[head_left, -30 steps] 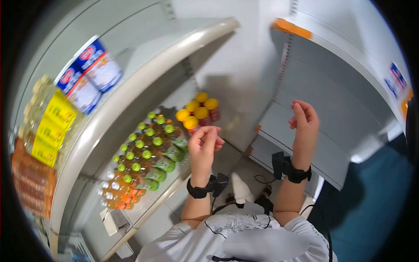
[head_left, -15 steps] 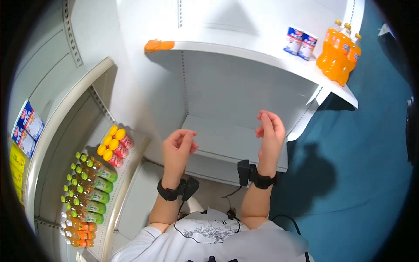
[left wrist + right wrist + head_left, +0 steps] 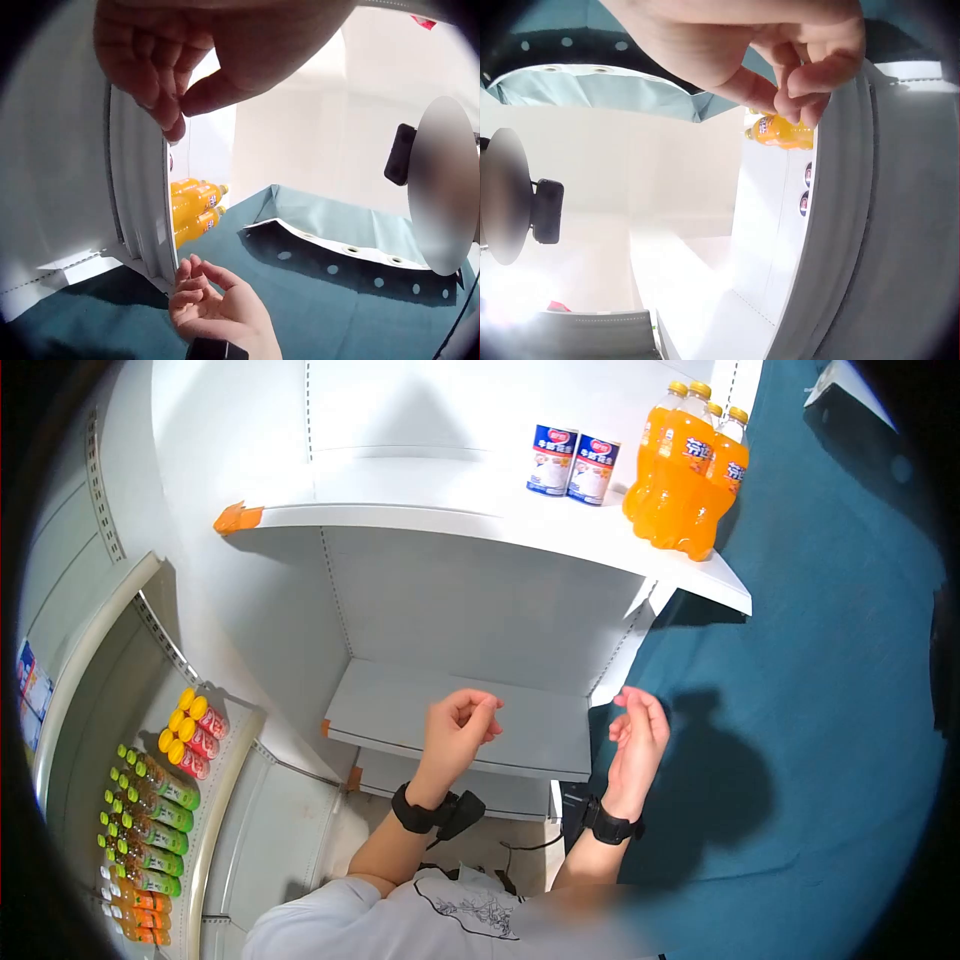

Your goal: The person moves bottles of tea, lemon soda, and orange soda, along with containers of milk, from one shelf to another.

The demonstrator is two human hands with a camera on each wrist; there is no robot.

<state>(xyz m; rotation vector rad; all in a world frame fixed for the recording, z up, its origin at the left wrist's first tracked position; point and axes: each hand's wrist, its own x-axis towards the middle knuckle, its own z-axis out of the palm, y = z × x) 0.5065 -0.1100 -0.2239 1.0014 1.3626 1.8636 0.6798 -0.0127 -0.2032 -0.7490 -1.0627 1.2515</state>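
In the head view my left hand point(image 3: 456, 740) hangs in the air before the lower white shelf, its fingers loosely curled and holding nothing. My right hand point(image 3: 636, 752) hovers to its right against the teal cloth, also loosely curled with nothing in it. Nearest above them is the upper white shelf point(image 3: 400, 518). On it stand two blue-and-white cans point(image 3: 552, 460) side by side, and at its right end several bottles of orange soda point(image 3: 680, 480). The left wrist view shows thumb and fingertips close together; part of the orange soda appears beyond them.
On the left, a curved shelf point(image 3: 215, 815) bears yellow-capped red bottles point(image 3: 190, 735), green-capped tea bottles point(image 3: 150, 830) and white-capped orange drinks point(image 3: 140, 910). Orange tape point(image 3: 238, 518) wraps the upper shelf's left corner. Teal cloth point(image 3: 820, 760) spreads on the right. A cable point(image 3: 535, 846) hangs between the wrists.
The head view has swung right, from the left drink shelf to the white shelf with the cans and orange soda. Both hands stay raised, holding nothing, and sit a little lower in view.
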